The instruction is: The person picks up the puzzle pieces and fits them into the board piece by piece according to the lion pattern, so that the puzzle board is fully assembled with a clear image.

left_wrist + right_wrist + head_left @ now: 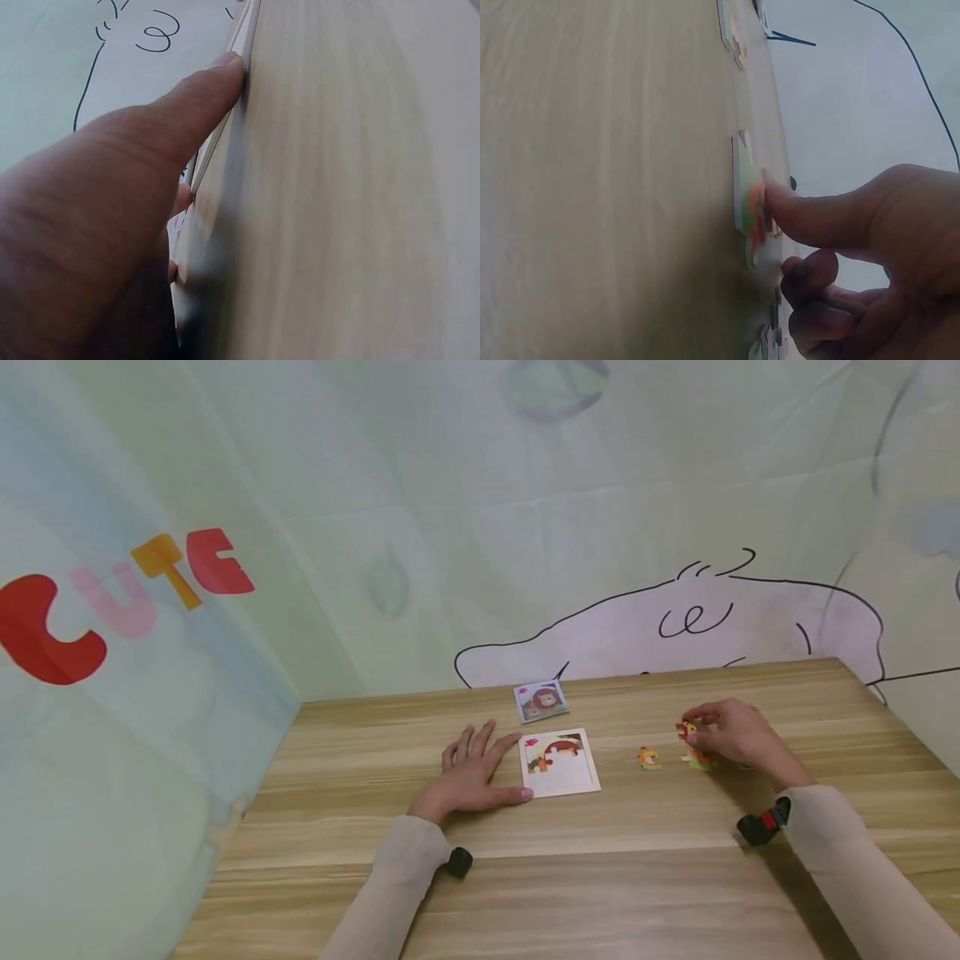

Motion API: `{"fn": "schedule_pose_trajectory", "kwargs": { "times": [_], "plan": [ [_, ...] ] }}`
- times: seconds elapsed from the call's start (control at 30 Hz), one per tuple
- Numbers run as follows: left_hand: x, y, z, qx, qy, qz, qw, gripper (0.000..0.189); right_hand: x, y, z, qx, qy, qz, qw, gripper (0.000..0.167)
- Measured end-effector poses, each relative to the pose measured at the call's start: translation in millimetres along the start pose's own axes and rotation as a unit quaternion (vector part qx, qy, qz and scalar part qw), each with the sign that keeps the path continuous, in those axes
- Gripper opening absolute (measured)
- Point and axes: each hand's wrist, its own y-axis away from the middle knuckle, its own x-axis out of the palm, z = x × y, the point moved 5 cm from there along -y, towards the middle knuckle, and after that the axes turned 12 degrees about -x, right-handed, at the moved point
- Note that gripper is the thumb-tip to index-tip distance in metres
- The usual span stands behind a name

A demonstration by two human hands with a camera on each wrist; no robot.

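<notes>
A square puzzle board with a pale border lies on the table, with several picture pieces set into its upper and left parts. My left hand rests beside it, fingers spread, its thumb and forefinger touching the left side. In the left wrist view the thumb lies along the board's edge. To the right, my right hand pinches a red and orange puzzle piece between thumb and fingers. Below that piece lies another puzzle piece with a green edge, partly covered in the right wrist view by the thumb.
Between the board and my right hand lies a loose orange puzzle piece. A small lion picture card sits behind the board. More pieces show under the right fingers. A printed cloth hangs behind the wooden table.
</notes>
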Motion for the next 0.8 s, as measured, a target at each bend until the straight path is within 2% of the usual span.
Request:
{"fn": "schedule_pose_trajectory", "kwargs": {
  "times": [0.17, 0.33, 0.47, 0.63, 0.8],
  "plan": [
    [-0.3, 0.7, -0.5, 0.002, 0.002, -0.005, 1.0, 0.097, -0.1, -1.8, 1.5, -0.02, 0.01, 0.014, 0.9997, 0.039],
    [0.3, 0.9, -0.8, -0.002, -0.001, -0.002, 1.0, 0.097, -1.5, -3.5, 1.4, -0.008, 0.001, 0.007, 0.9999, 0.037],
    [0.7, 0.6, -1.5, -0.003, -0.002, -0.002, 1.0, 0.097, -3.9, -3.4, 1.0, 0.008, -0.007, -0.023, 0.9997, 0.034],
    [-0.1, 0.7, -2.0, -0.002, 0.002, -0.004, 1.0, 0.097, -9.3, -2.3, 3.1, 0.013, -0.023, -0.075, 0.9968, 0.02],
    [-0.1, 0.6, -1.6, -0.001, 0.001, -0.006, 1.0, 0.096, -15.8, -1.2, 8.1, 0.017, -0.045, -0.103, 0.9935, 0.02]
  ]
}}
